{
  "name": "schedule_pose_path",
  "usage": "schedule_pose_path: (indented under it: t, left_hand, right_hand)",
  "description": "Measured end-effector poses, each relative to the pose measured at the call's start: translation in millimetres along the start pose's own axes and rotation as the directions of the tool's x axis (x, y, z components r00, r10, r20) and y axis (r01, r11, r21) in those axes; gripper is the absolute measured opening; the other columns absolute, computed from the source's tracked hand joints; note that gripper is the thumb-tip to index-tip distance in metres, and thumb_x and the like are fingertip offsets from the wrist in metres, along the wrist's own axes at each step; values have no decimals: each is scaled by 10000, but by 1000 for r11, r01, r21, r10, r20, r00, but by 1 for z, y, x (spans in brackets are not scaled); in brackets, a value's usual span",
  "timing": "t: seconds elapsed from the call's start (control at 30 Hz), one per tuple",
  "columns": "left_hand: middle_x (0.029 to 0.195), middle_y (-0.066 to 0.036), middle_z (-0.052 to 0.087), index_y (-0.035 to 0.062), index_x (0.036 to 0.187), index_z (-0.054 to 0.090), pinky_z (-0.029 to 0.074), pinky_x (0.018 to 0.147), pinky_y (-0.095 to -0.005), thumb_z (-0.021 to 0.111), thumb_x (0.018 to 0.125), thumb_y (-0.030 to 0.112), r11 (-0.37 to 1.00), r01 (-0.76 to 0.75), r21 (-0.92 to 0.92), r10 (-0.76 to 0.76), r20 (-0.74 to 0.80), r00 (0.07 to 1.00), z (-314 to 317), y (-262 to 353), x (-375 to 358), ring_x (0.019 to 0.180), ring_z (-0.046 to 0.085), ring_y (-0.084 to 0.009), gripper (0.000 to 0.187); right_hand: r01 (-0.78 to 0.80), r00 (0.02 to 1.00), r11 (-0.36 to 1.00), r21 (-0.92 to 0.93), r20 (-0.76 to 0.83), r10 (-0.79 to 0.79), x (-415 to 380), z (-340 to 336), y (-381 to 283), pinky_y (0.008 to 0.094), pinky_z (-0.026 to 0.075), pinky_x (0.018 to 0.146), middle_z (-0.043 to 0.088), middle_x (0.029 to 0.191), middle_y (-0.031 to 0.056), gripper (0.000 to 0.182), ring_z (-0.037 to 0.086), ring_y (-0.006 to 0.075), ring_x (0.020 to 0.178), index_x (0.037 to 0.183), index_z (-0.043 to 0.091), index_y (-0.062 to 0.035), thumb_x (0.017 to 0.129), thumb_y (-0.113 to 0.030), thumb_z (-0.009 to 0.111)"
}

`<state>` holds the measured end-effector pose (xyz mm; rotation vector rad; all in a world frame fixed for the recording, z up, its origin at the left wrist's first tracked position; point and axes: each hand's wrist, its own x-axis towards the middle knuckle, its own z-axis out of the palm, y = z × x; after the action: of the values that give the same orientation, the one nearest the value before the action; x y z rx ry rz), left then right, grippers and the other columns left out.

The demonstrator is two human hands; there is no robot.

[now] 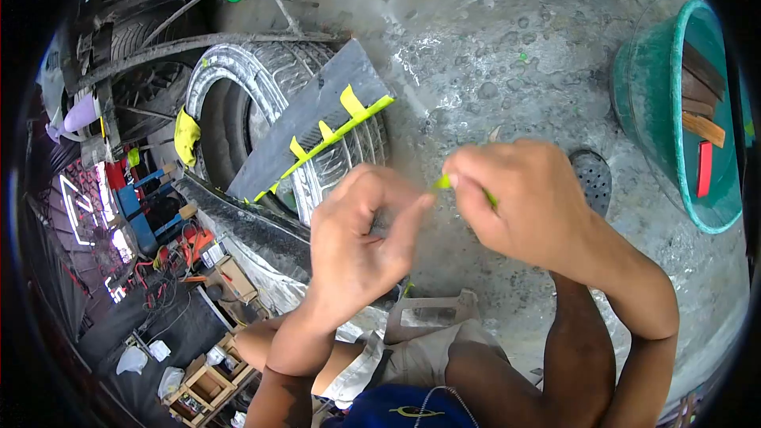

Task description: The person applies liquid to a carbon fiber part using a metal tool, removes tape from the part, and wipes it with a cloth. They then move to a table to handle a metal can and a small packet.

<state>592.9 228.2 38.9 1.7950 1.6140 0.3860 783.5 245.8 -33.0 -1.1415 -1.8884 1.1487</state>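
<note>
My right hand is closed on a small strip of yellow-green tape, one end showing at the fingertips and a bit more beside the thumb. Facing it, my left hand has thumb and forefinger brought together in a pinch near the strip. Its fingertips are smeared, and I cannot make out what is between them. Behind my left hand, a flat grey sheet leans tilted across a dusty tire. Yellow-green tape runs along the sheet's lower edge, with several tabs sticking up from it.
A green tub at the right holds wooden pieces and a red block. A yellow cloth hangs by the tire. Near my legs is a plastic stool. A drain cover lies in the concrete floor. Tools and a wooden crate fill the lower left.
</note>
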Motion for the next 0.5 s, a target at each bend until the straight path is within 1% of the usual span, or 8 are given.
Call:
schedule_pose_path:
  t: [0.1,0.2,0.23,0.27,0.33,0.37,0.4,0.5]
  left_hand:
    - [820,-115,680,-7,802,610,498,672,-293,751,794,-40,966,-165,197,196,-153,969,10,-4,-6,717,647,-200,144]
    - [805,-120,674,-13,800,597,499,675,-288,741,789,-62,961,-146,233,216,-311,926,-9,-1,-31,713,647,-202,153]
    - [807,-142,643,-12,857,594,515,652,-361,746,722,-110,953,-177,246,260,-366,894,-24,-8,-45,719,638,-301,226]
    - [840,-126,665,-8,849,592,519,696,-326,741,759,-90,982,-109,152,165,-425,890,-41,-12,-61,771,657,-254,193]
    - [894,-100,667,11,856,593,511,743,-288,732,815,-60,1000,-17,-17,5,-531,847,-77,-31,-100,827,642,-190,162]
    - [935,-93,656,20,874,593,504,759,-275,724,839,-47,990,-14,-139,-70,-581,811,-95,-40,-121,851,625,-165,151]
    - [976,-86,645,29,893,594,497,775,-263,716,863,-34,964,-26,-265,-149,-617,773,-109,-47,-142,874,608,-140,140]
    - [1037,-84,608,34,929,579,486,789,-253,711,875,-32,938,21,-345,-264,-676,688,-157,-73,-211,876,577,-111,157]
  right_hand:
    - [-133,982,980,148,-117,151,3,25,-3,414,489,528,627,651,161,63,647,332,586,844,653,-62,855,-104,607]
    - [-354,893,867,351,-148,424,9,27,24,267,458,597,647,771,27,149,579,87,672,987,684,-20,943,-128,591]
    - [-443,843,832,332,-160,513,17,8,29,255,457,619,648,807,16,180,574,96,686,1027,685,-15,972,-148,575]
    - [-414,844,876,247,-256,471,19,2,28,250,462,622,639,818,19,213,567,87,692,1062,679,-2,984,-170,574]
    - [-309,919,928,210,-184,347,11,12,-8,265,473,627,656,823,54,195,596,119,698,1088,683,3,974,-125,589]
    - [-27,995,999,37,-100,30,6,24,-29,323,506,647,684,850,104,224,636,196,709,1144,662,-11,943,-98,616]
    - [277,961,955,-107,35,-275,6,33,-46,381,539,667,711,877,153,292,676,272,720,1200,641,-24,912,-72,643]
    - [416,896,908,54,147,-419,27,88,-88,461,528,698,684,857,212,466,664,382,741,1323,565,-44,865,-18,652]
